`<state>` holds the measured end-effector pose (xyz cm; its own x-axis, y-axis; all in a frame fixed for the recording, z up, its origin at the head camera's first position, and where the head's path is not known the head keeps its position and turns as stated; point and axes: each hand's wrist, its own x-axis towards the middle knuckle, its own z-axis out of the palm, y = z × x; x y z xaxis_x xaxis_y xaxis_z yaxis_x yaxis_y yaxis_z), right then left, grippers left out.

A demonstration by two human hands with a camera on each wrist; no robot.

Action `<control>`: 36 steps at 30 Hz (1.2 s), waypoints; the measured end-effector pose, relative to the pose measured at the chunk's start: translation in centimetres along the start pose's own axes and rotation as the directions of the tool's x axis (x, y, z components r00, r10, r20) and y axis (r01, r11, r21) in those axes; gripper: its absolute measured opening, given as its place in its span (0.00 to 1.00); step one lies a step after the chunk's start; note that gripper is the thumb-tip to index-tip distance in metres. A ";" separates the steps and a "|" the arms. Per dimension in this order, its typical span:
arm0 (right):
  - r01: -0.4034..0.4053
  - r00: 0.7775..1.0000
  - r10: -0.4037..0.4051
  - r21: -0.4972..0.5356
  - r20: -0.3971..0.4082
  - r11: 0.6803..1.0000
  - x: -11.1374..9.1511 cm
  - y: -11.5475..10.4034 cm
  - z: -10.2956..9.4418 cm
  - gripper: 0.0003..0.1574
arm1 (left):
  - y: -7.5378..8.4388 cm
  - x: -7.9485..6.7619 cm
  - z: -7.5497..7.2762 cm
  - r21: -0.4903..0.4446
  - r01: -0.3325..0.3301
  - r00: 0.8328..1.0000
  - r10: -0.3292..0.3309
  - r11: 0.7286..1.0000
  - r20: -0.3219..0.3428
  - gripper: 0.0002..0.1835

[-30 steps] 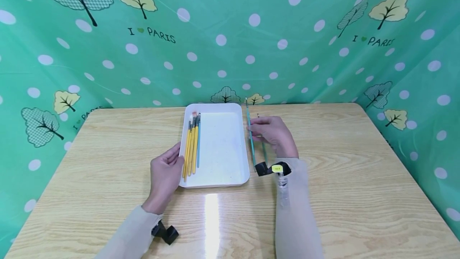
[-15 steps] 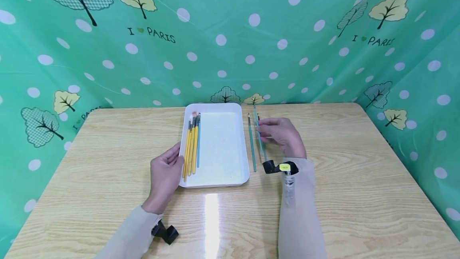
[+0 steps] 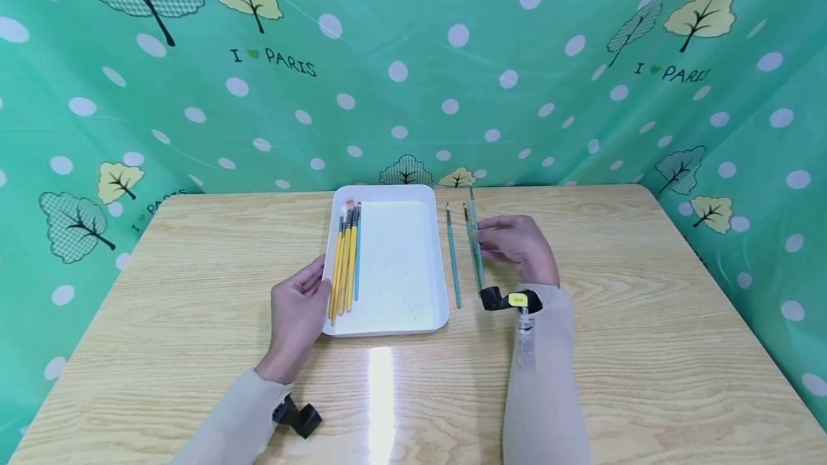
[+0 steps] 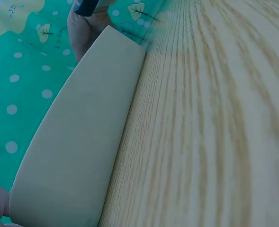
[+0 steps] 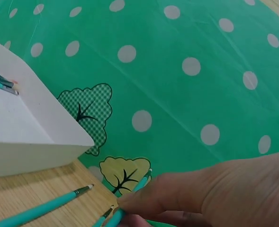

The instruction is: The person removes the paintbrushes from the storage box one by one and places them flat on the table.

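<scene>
My right hand [image 3: 520, 246] pinches a teal paintbrush [image 3: 477, 228] between thumb and fingers, its bristles pointing away from me. Just left of it, a second teal paintbrush [image 3: 471, 235] lies on the table, and a third teal paintbrush [image 3: 454, 264] lies nearer the tray. In the right wrist view the thumb [image 5: 153, 196] presses on the held brush. At the left wall of the white tray [image 3: 403, 325], my left hand [image 3: 298, 307] grips the rim. Several yellow-handled paintbrushes [image 3: 342, 264] and one blue paintbrush [image 3: 358, 257] lie side by side along the tray's left side.
The wooden table [image 3: 646, 321] extends to both sides and in front of the tray. A green dotted cloth [image 3: 413, 92] hangs right behind the table's back edge and down both sides.
My right hand has moved right, away from the tray, with a teal paintbrush. The two other teal brushes now lie uncovered to its left. My left hand and the tray have stayed put.
</scene>
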<state>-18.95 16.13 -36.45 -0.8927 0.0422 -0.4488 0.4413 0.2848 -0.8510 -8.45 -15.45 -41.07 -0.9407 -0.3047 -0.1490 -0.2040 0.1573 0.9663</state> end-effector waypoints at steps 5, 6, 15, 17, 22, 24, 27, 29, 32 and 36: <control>-0.018 0.999 0.017 -0.033 -0.040 0.999 0.0 0.2 -0.2 0.23 | -0.1 0.1 0.0 0.003 0.001 1.000 -0.001 1.000 -0.003 0.25; -0.023 0.998 0.021 -0.041 -0.051 0.999 0.0 0.3 -0.2 0.23 | -0.1 0.1 0.0 0.005 0.003 1.000 -0.003 1.000 -0.006 0.25; -0.039 0.994 0.033 -0.059 -0.100 0.997 0.3 0.7 -0.4 0.18 | -0.1 0.1 0.1 0.022 0.014 1.000 -0.013 1.000 -0.019 0.25; -0.043 0.993 0.037 -0.057 -0.108 0.997 0.3 0.8 -0.5 0.18 | -0.1 0.1 0.1 0.022 0.010 1.000 -0.010 1.000 -0.016 0.25; -0.060 0.991 0.049 -0.084 -0.123 0.995 0.6 1.1 -0.6 0.17 | 0.1 0.0 0.1 0.022 0.017 1.000 -0.016 1.000 -0.010 0.25; -0.070 0.990 0.057 -0.100 -0.130 0.993 0.7 1.2 -0.6 0.17 | 0.2 0.0 0.1 0.020 0.020 1.000 -0.020 1.000 -0.007 0.25; -0.078 0.988 0.062 -0.110 -0.139 0.991 0.9 1.3 -0.5 0.17 | 0.2 0.0 0.1 0.019 0.023 1.000 -0.023 1.000 -0.007 0.25; -0.076 0.988 0.061 -0.103 -0.145 0.992 0.9 1.4 -0.5 0.17 | 0.2 0.0 0.1 0.023 0.024 1.000 -0.024 0.999 -0.010 0.25; -0.063 0.988 0.049 -0.091 -0.148 0.994 1.0 1.6 -0.5 0.17 | 0.2 0.0 0.1 0.023 0.026 1.000 -0.025 0.999 -0.015 0.25; -0.052 0.988 0.037 -0.096 -0.152 0.994 1.1 1.7 -0.5 0.16 | 0.2 -0.1 0.1 0.019 0.025 1.000 -0.025 0.999 -0.013 0.25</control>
<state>-19.21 17.19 -38.26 -0.8793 0.1975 -0.4334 0.4762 0.3727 -0.7964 -8.48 -15.30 -40.85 -0.9318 -0.3205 -0.1705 -0.2329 0.1678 0.9579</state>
